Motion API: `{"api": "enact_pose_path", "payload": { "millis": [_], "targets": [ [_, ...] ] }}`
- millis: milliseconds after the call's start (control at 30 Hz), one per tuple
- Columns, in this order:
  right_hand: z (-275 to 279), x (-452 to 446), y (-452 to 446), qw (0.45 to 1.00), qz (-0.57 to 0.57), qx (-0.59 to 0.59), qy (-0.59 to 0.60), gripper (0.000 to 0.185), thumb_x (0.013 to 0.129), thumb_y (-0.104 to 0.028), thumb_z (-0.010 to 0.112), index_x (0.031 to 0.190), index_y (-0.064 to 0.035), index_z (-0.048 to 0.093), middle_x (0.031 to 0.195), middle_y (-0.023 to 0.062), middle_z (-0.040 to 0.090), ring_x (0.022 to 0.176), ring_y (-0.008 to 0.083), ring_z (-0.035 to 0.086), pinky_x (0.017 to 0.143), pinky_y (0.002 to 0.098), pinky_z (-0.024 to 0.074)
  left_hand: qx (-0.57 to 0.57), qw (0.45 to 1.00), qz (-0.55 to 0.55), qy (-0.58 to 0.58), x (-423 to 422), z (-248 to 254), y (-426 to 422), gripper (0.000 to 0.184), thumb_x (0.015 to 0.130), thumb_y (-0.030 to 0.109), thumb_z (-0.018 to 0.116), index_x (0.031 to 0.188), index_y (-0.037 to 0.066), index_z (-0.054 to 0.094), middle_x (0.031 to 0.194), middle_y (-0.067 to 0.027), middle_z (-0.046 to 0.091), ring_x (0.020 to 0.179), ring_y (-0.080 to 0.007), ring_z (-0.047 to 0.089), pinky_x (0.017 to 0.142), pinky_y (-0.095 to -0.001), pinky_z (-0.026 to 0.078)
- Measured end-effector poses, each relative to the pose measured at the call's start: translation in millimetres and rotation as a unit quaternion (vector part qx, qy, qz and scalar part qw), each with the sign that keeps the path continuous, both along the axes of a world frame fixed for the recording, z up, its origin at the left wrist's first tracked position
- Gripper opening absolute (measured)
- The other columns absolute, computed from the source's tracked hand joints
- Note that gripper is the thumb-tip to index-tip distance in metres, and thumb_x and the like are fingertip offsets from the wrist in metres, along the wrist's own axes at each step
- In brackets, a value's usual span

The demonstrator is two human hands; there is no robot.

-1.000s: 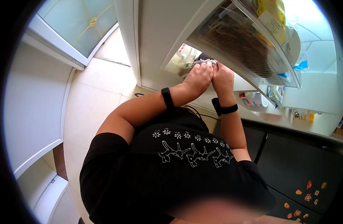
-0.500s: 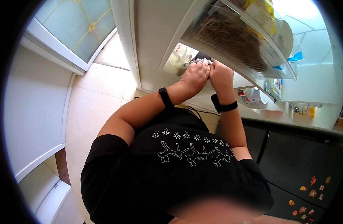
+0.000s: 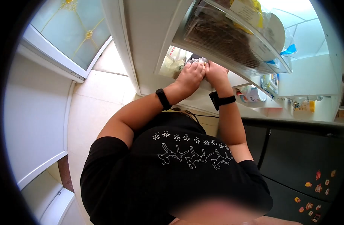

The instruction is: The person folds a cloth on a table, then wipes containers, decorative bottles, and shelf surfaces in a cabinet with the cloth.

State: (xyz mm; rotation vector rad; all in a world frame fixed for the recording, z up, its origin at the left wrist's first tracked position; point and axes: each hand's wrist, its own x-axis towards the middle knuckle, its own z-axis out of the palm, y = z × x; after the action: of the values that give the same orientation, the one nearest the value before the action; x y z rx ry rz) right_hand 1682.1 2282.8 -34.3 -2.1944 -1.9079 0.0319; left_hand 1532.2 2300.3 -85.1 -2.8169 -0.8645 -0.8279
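My left hand (image 3: 190, 78) and my right hand (image 3: 217, 75) meet at the opening of a white shelf unit. Both have their fingers closed around a crumpled greyish bag (image 3: 196, 60), of which only the upper edge shows between and behind the fingers. Beside my left hand, inside the opening, lies a clear plastic bag (image 3: 174, 60) with red marks. A clear bin (image 3: 224, 41) holding brown dried strips juts out just above my right hand. Dark bands circle both wrists.
A white tub (image 3: 256, 95) and small jars (image 3: 305, 105) stand on shelves at the right. Below them is a dark cabinet (image 3: 299, 161) with small stickers. A frosted glass door (image 3: 74, 33) is at the upper left, over a tiled floor (image 3: 91, 108).
The view has turned a little, so the shelf, bin and both hands appear further left. My hands remain together on the greyish bag.
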Motion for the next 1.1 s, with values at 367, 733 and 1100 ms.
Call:
{"api": "enact_pose_path", "payload": {
  "millis": [367, 733, 1100],
  "targets": [
    [-15, 6, -7, 0.995, 0.001, 0.095, -0.017, 0.032, 0.091, -0.031, 0.054, 0.094, -0.0054, 0.072, 0.085, 0.0177, 0.071, 0.084, 0.0390, 0.066, 0.079, 0.0524, 0.0482, -0.019, 0.998, -0.036, -0.055, 0, -3, 8, 0.040, 0.085, 0.013, 0.053, 0.123, 0.000, 0.055, 0.132, -0.0171, 0.054, 0.116, -0.0288, 0.053, 0.099, -0.0408, 0.040],
    [3, -10, -27, 0.993, -0.021, 0.086, 0.072, 0.036, 0.083, -0.033, 0.068, 0.106, -0.0052, 0.070, 0.100, 0.0182, 0.071, 0.097, 0.0360, 0.065, 0.097, 0.0474, 0.0383, -0.013, 0.986, -0.070, -0.152, -27, 1, -7, 0.040, 0.083, 0.009, 0.056, 0.122, 0.000, 0.052, 0.131, -0.0207, 0.052, 0.116, -0.0343, 0.053, 0.101, -0.0449, 0.041],
    [-12, -26, -53, 0.981, -0.111, 0.129, 0.098, 0.045, 0.082, -0.037, 0.072, 0.113, -0.0052, 0.067, 0.102, 0.0145, 0.070, 0.101, 0.0312, 0.063, 0.105, 0.0451, 0.0302, -0.076, 0.984, -0.081, -0.140, -30, 2, -9, 0.038, 0.084, 0.009, 0.055, 0.122, 0.001, 0.054, 0.131, -0.0185, 0.054, 0.115, -0.0341, 0.054, 0.101, -0.0437, 0.044]
  ]
}}
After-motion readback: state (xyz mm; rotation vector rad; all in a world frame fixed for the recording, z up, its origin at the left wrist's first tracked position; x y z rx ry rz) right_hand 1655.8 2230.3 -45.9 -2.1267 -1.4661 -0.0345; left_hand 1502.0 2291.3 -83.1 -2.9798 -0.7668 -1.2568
